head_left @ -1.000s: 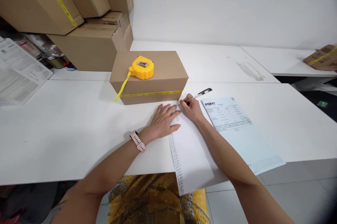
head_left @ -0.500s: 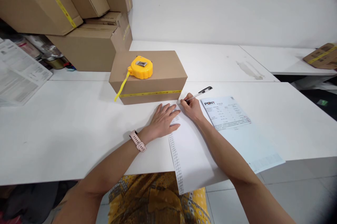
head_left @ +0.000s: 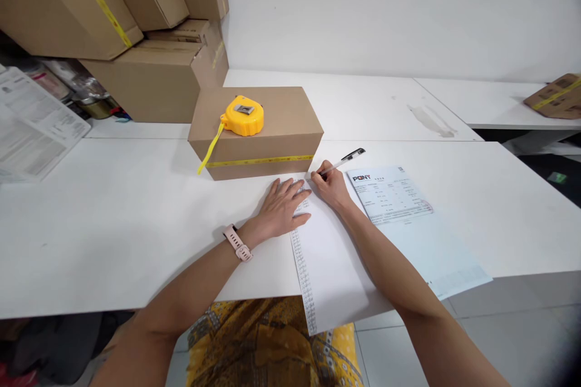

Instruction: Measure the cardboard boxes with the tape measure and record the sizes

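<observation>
A white sheet of paper lies on the table, its lower end reaching past the front edge. A column of small handwriting runs down its left margin. My left hand lies flat across the upper left of the sheet, fingers spread. In my right hand is a pen with a clear barrel and black end, its tip near the top of the sheet. Just beyond the hands stands a closed cardboard box with yellow tape along its front. A yellow tape measure rests on top, its strap hanging over the edge.
To the right of my right forearm lies a printed document on pale blue paper. Stacked cardboard boxes fill the back left. A printed sheet leans at the far left. Another taped box sits at the far right.
The pen's upper end has shifted very slightly. Both hands, the sheet and the box stay in place.
</observation>
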